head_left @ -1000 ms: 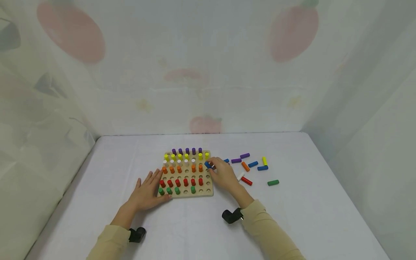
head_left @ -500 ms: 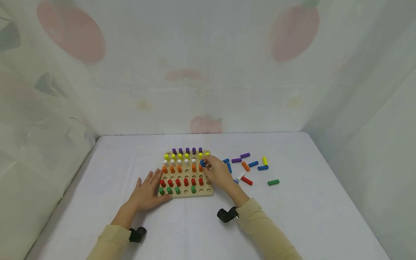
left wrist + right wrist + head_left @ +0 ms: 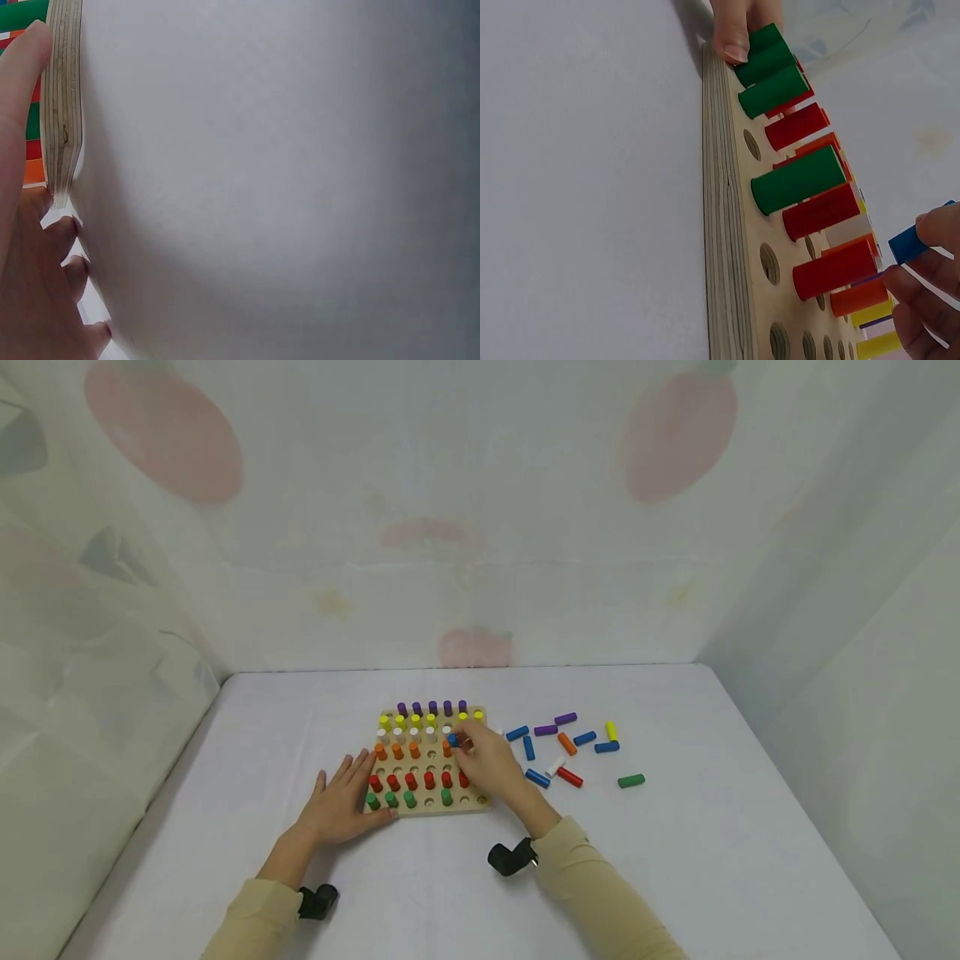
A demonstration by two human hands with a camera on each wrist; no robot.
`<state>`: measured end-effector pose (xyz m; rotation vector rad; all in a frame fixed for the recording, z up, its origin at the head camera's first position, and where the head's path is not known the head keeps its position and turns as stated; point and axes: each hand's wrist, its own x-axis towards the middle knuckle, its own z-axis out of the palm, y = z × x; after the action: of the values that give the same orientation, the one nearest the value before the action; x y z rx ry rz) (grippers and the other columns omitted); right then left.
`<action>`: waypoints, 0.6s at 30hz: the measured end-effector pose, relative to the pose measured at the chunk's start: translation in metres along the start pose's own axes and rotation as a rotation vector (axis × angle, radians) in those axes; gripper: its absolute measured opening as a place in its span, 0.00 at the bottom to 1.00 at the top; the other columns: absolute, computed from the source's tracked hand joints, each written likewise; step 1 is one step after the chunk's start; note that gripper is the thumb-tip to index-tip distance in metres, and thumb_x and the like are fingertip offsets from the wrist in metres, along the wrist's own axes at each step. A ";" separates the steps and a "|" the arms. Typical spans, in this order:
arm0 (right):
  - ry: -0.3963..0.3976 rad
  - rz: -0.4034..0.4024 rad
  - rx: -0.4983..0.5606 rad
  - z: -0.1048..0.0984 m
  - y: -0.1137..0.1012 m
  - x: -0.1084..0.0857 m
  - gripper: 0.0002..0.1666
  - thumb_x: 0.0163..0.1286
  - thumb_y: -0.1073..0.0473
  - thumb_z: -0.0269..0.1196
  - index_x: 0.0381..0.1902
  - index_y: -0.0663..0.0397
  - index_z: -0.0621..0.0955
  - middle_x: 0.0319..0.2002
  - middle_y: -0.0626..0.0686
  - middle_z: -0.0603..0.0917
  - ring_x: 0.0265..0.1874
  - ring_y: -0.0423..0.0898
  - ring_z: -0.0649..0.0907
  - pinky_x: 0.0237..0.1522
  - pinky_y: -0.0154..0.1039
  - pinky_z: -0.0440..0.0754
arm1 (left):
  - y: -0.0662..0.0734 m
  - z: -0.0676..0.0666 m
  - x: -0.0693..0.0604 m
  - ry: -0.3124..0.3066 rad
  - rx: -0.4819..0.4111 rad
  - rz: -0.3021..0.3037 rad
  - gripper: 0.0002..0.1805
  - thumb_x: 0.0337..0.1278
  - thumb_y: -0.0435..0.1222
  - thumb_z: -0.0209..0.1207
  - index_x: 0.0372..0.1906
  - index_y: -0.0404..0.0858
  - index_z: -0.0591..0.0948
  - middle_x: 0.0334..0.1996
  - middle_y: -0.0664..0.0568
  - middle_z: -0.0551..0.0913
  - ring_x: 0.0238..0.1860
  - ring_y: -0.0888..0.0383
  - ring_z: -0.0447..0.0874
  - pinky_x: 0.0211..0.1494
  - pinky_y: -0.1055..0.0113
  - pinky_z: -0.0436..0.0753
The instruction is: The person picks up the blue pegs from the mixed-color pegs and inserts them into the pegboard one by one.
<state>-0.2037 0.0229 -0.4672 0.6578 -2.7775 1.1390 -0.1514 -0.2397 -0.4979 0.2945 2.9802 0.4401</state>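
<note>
A wooden pegboard [image 3: 474, 808] lies on the white table, with colour rows of upright pegs and several bare holes. My left hand [image 3: 333, 806] rests at its left front corner, fingers extended along the left side; the thumb touches the front edge beside a green peg [image 3: 372, 801]. Between thumb and fingers, my right hand [image 3: 491, 766] pinches a blue peg [image 3: 452, 740] over the board's right half, near an orange peg [image 3: 446, 749]. In the right wrist view this blue peg [image 3: 906, 246] is tilted and held above the standing pegs. The right hand covers part of the board's right side.
Loose pegs lie right of the board, among them a blue peg [image 3: 528, 747], an orange peg [image 3: 567, 744], a red peg [image 3: 570, 777] and a green peg [image 3: 631, 782]. Patterned white cloth [image 3: 600, 602] hangs behind and beside the table [image 3: 720, 860].
My right hand has carried the blue peg leftward over the board, uncovering loose blue pegs at the right. The left hand stays in place.
</note>
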 end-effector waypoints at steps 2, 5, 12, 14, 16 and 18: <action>-0.004 0.002 0.002 0.003 -0.001 0.001 0.14 0.64 0.58 0.60 0.48 0.48 0.75 0.41 0.46 0.81 0.36 0.38 0.79 0.38 0.28 0.79 | 0.000 0.000 0.000 -0.001 0.003 -0.002 0.59 0.39 0.69 0.55 0.72 0.38 0.50 0.71 0.42 0.52 0.70 0.38 0.46 0.65 0.33 0.42; -0.013 0.000 0.007 0.006 -0.003 0.002 0.13 0.64 0.57 0.61 0.47 0.47 0.75 0.41 0.46 0.81 0.36 0.38 0.79 0.36 0.26 0.78 | 0.000 0.000 0.000 0.000 0.004 -0.003 0.59 0.39 0.69 0.56 0.72 0.38 0.51 0.71 0.42 0.52 0.70 0.38 0.46 0.65 0.32 0.43; -0.033 -0.015 0.011 0.012 -0.008 0.004 0.14 0.64 0.58 0.60 0.49 0.47 0.75 0.41 0.45 0.80 0.36 0.37 0.78 0.36 0.25 0.78 | -0.001 0.001 0.000 0.004 -0.002 0.001 0.60 0.39 0.70 0.55 0.72 0.38 0.51 0.71 0.42 0.52 0.70 0.38 0.46 0.65 0.32 0.43; -0.032 -0.037 -0.002 0.014 -0.009 0.005 0.16 0.64 0.59 0.60 0.50 0.47 0.75 0.39 0.45 0.79 0.34 0.37 0.77 0.35 0.24 0.77 | -0.002 0.002 0.000 0.007 -0.002 0.003 0.60 0.39 0.70 0.55 0.72 0.39 0.51 0.71 0.42 0.52 0.70 0.39 0.46 0.65 0.32 0.42; -0.025 -0.062 -0.017 0.016 -0.010 0.006 0.17 0.64 0.59 0.60 0.51 0.47 0.74 0.36 0.44 0.79 0.32 0.37 0.76 0.33 0.24 0.76 | -0.002 0.002 0.000 0.010 -0.004 0.004 0.60 0.38 0.70 0.55 0.72 0.39 0.51 0.71 0.42 0.52 0.70 0.39 0.46 0.65 0.32 0.42; -0.018 -0.078 -0.026 0.018 -0.011 0.008 0.17 0.64 0.58 0.60 0.51 0.46 0.74 0.35 0.44 0.78 0.31 0.37 0.75 0.30 0.23 0.75 | -0.002 0.002 0.000 0.013 -0.003 0.005 0.60 0.38 0.71 0.54 0.72 0.39 0.51 0.71 0.43 0.52 0.71 0.39 0.46 0.65 0.33 0.42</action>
<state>-0.2047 0.0011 -0.4710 0.7704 -2.7492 1.0859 -0.1516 -0.2408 -0.5008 0.2994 2.9913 0.4492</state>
